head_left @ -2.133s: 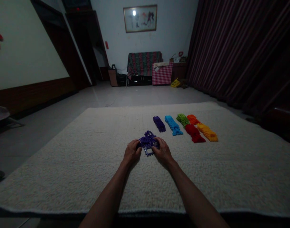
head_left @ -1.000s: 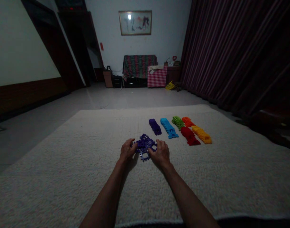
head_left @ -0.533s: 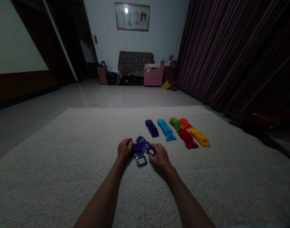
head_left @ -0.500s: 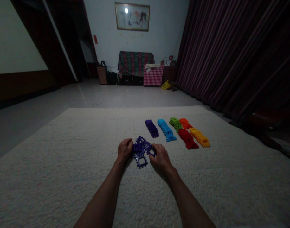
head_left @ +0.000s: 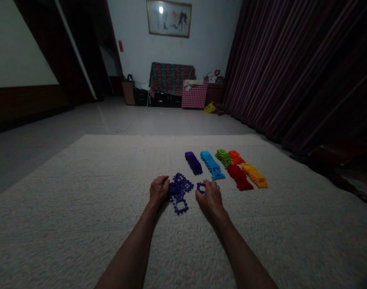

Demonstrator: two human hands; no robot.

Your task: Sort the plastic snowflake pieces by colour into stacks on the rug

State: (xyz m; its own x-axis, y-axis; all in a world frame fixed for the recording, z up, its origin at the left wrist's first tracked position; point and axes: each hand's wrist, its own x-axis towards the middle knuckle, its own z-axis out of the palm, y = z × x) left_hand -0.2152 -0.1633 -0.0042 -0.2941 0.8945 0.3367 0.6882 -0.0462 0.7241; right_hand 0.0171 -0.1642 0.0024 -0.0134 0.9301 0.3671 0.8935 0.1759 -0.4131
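Note:
My right hand [head_left: 211, 197] pinches a purple square frame tile [head_left: 198, 187] with notched edges, just off the rug. A loose heap of purple notched tiles [head_left: 182, 182] lies to its left. My left hand [head_left: 159, 190] is curled at the heap's left side, its fingers closed against a small purple stack [head_left: 174, 188]; the fingertips are partly hidden. Nearest me in the heap lies another purple frame tile [head_left: 181, 206], flat on the rug.
Beyond the hands, overlapping tiles lie in rows: purple [head_left: 193, 163], light blue [head_left: 211, 164], green [head_left: 223, 158], orange [head_left: 236, 157], red [head_left: 240, 177] and yellow [head_left: 254, 175]. All rest on a cream rug [head_left: 111, 180]. A purple curtain [head_left: 261, 60] hangs at right.
My right hand has moved right, drawing one purple frame tile away from the heap. The left hand stays beside the heap. The view has shifted slightly.

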